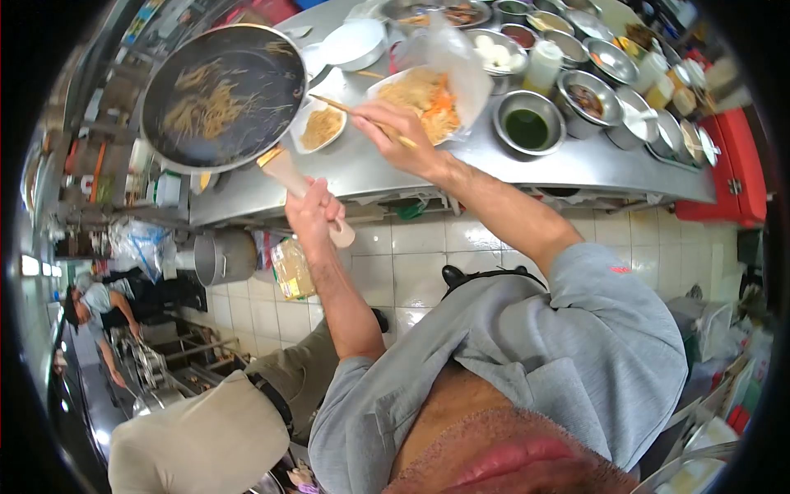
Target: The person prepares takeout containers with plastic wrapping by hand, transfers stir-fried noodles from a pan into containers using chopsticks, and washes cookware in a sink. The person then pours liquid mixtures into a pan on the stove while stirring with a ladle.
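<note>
Nearest us, our left hand (311, 212) has its fingers closed around the pale handle (284, 170) of the frying pan (247, 70). That grip should stay firm and the wrist steady, we think, so the pan does not roll and spill. Our right hand (399, 136) has its fingers closed in a pinch around the chopsticks (337, 105), whose tips point left, near the pan's rim. We cannot tell whether the tips touch anything. A light pinch, well back from the tips, should give the best control.

Just beside the pan's right rim, the white bowl (322, 128) holds a portion of noodles; a pan edge close to it would leave loose strands little room to fall on the counter (461, 174). In the upper left of the frame, the noodles (210, 111) lie in the pan, clumped toward the left and centre, with thin strands scattered near the rim. Short, gentle sweeps would gather those without tearing them. Right of the bowl, the shredded food (428, 103) sits in clear plastic, close to our right hand, so the forearm is best held clear.
</note>
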`<action>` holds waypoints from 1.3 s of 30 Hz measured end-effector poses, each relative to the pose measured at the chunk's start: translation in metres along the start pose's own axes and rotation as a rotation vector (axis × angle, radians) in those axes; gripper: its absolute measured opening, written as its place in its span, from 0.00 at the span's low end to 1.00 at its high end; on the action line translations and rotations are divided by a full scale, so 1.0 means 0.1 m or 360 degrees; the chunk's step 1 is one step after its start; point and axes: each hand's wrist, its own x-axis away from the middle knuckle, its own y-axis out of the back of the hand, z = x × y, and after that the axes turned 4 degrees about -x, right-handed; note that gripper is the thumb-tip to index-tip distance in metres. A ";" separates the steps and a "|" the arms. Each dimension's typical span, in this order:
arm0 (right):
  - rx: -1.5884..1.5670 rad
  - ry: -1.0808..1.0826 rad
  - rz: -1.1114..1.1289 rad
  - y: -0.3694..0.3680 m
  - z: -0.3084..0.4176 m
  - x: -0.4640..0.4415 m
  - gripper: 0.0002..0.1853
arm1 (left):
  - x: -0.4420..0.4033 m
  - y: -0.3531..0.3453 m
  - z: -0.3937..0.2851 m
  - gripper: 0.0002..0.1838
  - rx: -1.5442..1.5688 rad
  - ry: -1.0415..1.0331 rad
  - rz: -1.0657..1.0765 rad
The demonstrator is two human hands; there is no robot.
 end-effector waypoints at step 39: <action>0.4425 0.1001 -0.3341 5.76 7.24 4.91 0.09 | 8.61 -6.31 1.36 0.07 -0.1081 0.0171 0.5393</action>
